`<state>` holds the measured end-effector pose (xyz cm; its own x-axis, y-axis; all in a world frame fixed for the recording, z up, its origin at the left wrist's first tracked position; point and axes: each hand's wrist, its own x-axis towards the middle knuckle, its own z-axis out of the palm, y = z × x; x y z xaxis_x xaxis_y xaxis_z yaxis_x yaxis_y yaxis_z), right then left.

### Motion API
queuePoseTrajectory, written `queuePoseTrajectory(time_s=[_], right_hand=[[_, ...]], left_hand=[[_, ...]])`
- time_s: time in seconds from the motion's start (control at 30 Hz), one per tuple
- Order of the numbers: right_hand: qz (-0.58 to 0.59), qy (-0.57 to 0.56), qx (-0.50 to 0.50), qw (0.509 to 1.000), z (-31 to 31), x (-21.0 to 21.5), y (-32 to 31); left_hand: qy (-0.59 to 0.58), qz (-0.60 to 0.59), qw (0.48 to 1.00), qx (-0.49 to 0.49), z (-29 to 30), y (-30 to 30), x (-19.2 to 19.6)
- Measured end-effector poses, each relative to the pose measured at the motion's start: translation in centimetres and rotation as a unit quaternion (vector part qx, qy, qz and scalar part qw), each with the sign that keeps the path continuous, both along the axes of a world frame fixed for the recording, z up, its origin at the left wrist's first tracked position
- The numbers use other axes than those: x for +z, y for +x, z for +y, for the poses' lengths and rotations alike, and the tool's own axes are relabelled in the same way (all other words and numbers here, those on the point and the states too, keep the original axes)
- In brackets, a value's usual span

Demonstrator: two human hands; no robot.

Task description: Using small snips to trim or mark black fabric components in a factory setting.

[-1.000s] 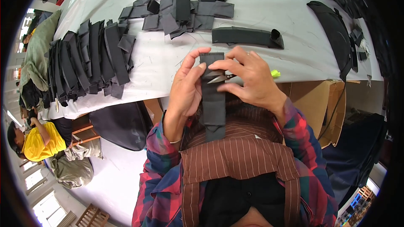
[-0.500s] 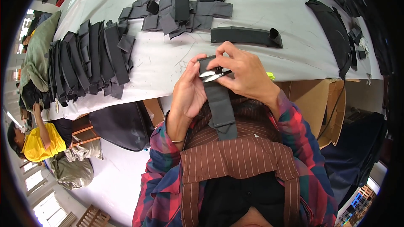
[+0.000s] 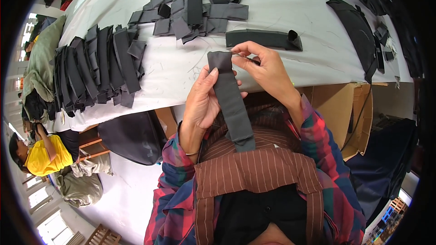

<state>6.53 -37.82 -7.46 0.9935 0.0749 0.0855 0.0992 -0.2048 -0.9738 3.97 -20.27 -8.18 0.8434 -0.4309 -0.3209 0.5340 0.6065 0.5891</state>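
Note:
A dark grey fabric strip (image 3: pixel 230 100) hangs from my left hand (image 3: pixel 202 100), its top edge upward and its lower end down over my brown striped apron. My left thumb presses on its face, with the fingers behind. At the strip's upper right corner, the thumb and forefinger of my right hand (image 3: pixel 274 73) are pinched together. A dark part of the thread snips (image 3: pixel 255 60) shows between the right fingers; their blades are hidden from view now.
On the white table (image 3: pixel 181 63) lie a row of dark strips (image 3: pixel 97 66) at left, a heap of strips (image 3: pixel 193 11) farther back and a single strip (image 3: pixel 261 39). A curved black piece (image 3: pixel 352 31) lies right, above a cardboard box (image 3: pixel 334 111). Someone in yellow (image 3: pixel 47 156) works at left.
My right hand has drawn the snips back from the strip's face to its upper right corner, and the silver blades no longer show. The strip's top now stands a little higher, turned flat.

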Motion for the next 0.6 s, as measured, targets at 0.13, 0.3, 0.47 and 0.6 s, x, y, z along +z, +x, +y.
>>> queuePoseTrajectory(time_s=[0.13,0.3,0.47,0.6], right_hand=[[0.013,-0.033,0.061,0.997,-0.6,-1.0,-1.9],[0.035,0.008,0.000,0.999,-1.2,-0.6,-2.4],[0.054,0.129,-0.044,0.989,-2.1,-0.1,-2.1],[0.124,0.132,0.055,0.982,-0.8,1.7,-2.8]], left_hand=[[-0.022,0.002,1.000,0.017,0.2,-0.1,-0.6],[-0.026,0.003,1.000,0.008,0.2,-0.7,-0.2],[-0.046,-0.020,0.998,-0.037,0.2,-1.9,-0.2],[0.016,0.011,0.995,-0.095,0.7,-3.3,0.0]])
